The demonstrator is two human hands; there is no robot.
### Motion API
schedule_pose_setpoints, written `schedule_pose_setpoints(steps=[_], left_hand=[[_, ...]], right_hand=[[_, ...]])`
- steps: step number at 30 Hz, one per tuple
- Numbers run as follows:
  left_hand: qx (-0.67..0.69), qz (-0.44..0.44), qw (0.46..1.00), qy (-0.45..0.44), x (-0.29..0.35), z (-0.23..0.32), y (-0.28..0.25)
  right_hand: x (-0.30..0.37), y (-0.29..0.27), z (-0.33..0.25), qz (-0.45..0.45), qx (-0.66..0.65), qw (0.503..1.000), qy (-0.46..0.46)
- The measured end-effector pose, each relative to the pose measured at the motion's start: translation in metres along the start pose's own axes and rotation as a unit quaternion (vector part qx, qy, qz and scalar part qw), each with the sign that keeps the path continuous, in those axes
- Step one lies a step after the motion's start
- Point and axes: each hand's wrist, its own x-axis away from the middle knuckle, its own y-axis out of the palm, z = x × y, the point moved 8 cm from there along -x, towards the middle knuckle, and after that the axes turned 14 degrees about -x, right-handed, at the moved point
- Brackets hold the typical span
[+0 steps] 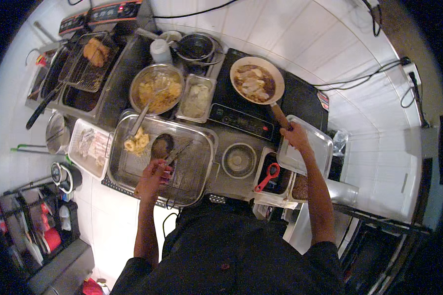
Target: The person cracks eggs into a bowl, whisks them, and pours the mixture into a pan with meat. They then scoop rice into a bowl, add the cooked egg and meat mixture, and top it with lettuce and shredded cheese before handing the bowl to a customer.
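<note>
Gripping the brown handle [279, 116] of a pale frying pan [279, 81], the right hand [295, 136] has its fingers closed round the end. Head view, only one: pan sits on the dark induction cooktop [239, 119], upper right of centre, handle angled down toward the person. In it, white pieces in brown sauce [254, 82]. Red light lit on the cooktop panel. Left hand [153, 178] is over the big metal tray [198, 180], fingers curled, at the lower end of a dark ladle [162, 144]; can't tell whether they grip it. Slim metal utensil [178, 153] lies just right of that ladle. Pale yellow fried rings [137, 142] sit in the tray's upper left. Above it: round mixing bowl [133, 87] with yellow crumbly food and a metal utensil leaning out; just right of that, rectangular metal tub [212, 93] of pale food. Left of tray: white bin [76, 135] with pale, pinkish strips. Upper left: fryer basket [72, 81] holding golden fried pieces [96, 52]. Between tray and right forearm: small round metal bowl [238, 160], then a red-handled tool [269, 178] across a dark container. Clear rectangular tray [312, 145] sits beside and partly behind the right hand and forearm.
</note>
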Motion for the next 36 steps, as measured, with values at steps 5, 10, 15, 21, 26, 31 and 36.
schedule_pose_setpoints(steps=[5, 10, 15, 21, 26, 31, 36], left_hand=[[-0.031, 0.017, 0.999, 0.009, 0.013, -0.028, 0.002], [-0.138, 0.021, 0.980, 0.140, -0.011, -0.026, 0.030], [-0.332, -0.061, 0.891, 0.303, -0.007, 0.030, 0.138], [-0.180, -0.274, 0.914, 0.241, -0.017, 0.082, 0.333], [-0.357, -0.305, 0.866, 0.173, -0.046, 0.085, 0.414], [-0.344, -0.320, 0.870, 0.151, -0.051, 0.087, 0.425], [-0.346, -0.282, 0.882, 0.153, -0.061, 0.085, 0.437]], right_hand=[[0.019, 0.029, -0.026, -0.105, -0.184, 0.976, 0.055], [0.021, 0.044, -0.015, -0.039, -0.236, 0.971, 0.024], [0.072, 0.039, -0.035, 0.000, -0.317, 0.948, 0.013], [0.185, -0.016, -0.046, 0.108, -0.307, 0.942, 0.080], [0.286, -0.057, -0.024, 0.201, -0.383, 0.893, 0.124], [0.380, -0.085, 0.044, 0.311, -0.354, 0.864, 0.175], [0.441, -0.094, 0.093, 0.347, -0.396, 0.829, 0.189]])
